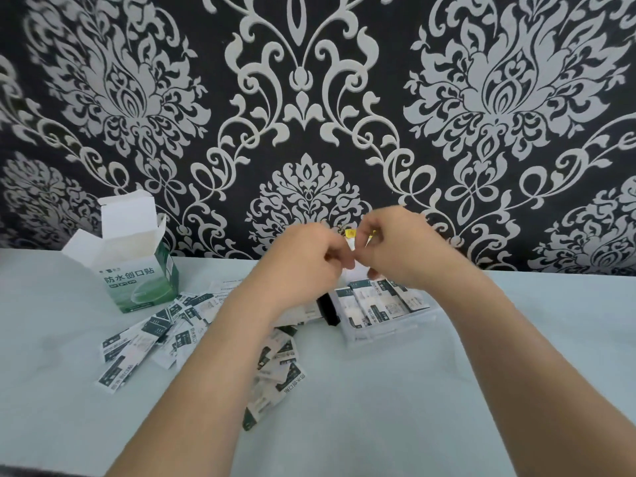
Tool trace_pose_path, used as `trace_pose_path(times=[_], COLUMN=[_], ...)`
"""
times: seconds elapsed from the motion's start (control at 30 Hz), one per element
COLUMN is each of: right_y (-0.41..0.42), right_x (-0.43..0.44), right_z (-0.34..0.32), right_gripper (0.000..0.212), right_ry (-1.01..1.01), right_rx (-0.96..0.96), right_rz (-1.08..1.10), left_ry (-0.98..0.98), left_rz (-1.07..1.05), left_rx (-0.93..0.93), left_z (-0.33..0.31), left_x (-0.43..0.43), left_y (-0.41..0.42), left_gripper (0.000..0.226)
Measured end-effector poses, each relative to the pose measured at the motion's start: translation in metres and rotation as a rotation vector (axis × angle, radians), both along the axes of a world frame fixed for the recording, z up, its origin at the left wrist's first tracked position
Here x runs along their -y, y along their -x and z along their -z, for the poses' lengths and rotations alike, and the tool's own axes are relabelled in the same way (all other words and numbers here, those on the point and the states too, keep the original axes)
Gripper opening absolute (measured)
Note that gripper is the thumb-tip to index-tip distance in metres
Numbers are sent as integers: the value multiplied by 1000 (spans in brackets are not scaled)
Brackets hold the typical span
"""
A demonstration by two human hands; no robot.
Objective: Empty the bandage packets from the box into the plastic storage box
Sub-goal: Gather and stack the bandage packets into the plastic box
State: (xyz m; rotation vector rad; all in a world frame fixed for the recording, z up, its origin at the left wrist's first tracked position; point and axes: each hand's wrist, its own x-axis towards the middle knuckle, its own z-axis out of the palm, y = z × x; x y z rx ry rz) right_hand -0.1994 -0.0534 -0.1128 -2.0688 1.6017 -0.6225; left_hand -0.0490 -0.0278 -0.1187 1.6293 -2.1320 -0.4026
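Note:
The green and white bandage box (pixel 137 266) stands open at the back left of the table. Several bandage packets (pixel 144 342) lie scattered in front of it and under my left forearm. The clear plastic storage box (pixel 385 333) sits right of centre with several packets (pixel 375 301) inside. My left hand (pixel 306 259) and my right hand (pixel 399 246) are raised together above the storage box. Both pinch a small white item with a yellow tip (pixel 354 241) between their fingertips; what it is stays unclear.
A pale cloth covers the table (pixel 516 373). A black and white patterned wall (pixel 309 115) rises right behind the table. A small black object (pixel 327 309) lies at the storage box's left side.

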Motion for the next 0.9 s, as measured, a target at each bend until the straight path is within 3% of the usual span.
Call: trace_pose_path(times=[0.13,0.3,0.4,0.5,0.7,0.9], right_y=[-30,-68,-79,-87,-94,-95], right_x=[-28,-57,-62,-64,-65,-62], right_z=[3,23,40,56,76,79], right_gripper=[14,12,11,15,32,25], right_ry=[-15,-15,0,-28,-42,6], right_rx=[155,13,-109,-202,-342,-387], right_rz=[-89,-266,-303,-333,-363,-384], left_ry=[-84,-263,-370,-348,-249,-159], left_rz=[-50,-47,16,34,-6,-82], left_rx=[88,280,350,387,255,121], left_z=[6,32,47,60,69,70], left_x=[-19,-43,-57,-65,-70,-67], left_y=[-36,-67,-82,-91,-99,-104], left_gripper=[30,15,53,60,42,28])
